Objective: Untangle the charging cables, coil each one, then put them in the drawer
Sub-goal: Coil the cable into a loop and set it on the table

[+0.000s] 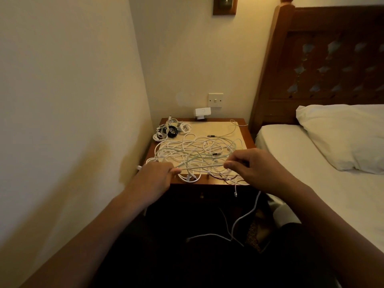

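A: Why do your left hand (154, 177) and right hand (255, 169) pinch one cable (201, 166) taut?
B: To trace it out of the tangle (197, 150) on the surface (248, 129); the drawer (201, 196) below seems closed.

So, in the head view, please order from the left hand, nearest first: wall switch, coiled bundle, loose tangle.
1. loose tangle, just beyond the left hand, mid table.
2. coiled bundle, table's back left corner.
3. wall switch, on the wall behind the table.
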{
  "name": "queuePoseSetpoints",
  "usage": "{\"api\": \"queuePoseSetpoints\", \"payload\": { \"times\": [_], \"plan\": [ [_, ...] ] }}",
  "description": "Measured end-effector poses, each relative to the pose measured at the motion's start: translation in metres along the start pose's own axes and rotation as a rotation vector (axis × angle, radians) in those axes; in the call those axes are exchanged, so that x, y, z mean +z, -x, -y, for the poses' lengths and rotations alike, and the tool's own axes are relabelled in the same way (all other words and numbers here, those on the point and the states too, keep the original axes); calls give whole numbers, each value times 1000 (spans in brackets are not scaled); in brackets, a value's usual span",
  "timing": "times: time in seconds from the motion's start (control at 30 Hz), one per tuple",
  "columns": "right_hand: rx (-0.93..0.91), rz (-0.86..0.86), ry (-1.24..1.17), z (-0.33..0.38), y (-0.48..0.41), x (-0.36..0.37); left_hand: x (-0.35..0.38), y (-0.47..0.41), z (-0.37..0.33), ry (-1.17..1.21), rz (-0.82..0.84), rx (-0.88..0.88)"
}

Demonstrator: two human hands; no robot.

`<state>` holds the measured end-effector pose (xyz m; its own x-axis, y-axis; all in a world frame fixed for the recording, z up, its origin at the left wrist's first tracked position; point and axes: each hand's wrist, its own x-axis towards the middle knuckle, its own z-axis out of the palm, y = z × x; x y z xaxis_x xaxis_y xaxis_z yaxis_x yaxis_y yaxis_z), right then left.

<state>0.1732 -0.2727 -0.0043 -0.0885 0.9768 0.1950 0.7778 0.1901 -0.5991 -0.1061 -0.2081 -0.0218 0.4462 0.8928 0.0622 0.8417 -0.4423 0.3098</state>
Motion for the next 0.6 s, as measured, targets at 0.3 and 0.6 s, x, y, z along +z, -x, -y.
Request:
{"api": "queuePoseSetpoints", "payload": {
  "times": [0.3, 0.6],
  "plan": [
    [40, 14, -186, 3, 14, 60, -27, 8, -40, 1592, 59, 45],
    [-60, 271, -108, 82, 28, 53, -4, -12, -38, 1237, -144, 61]
  ]
}}
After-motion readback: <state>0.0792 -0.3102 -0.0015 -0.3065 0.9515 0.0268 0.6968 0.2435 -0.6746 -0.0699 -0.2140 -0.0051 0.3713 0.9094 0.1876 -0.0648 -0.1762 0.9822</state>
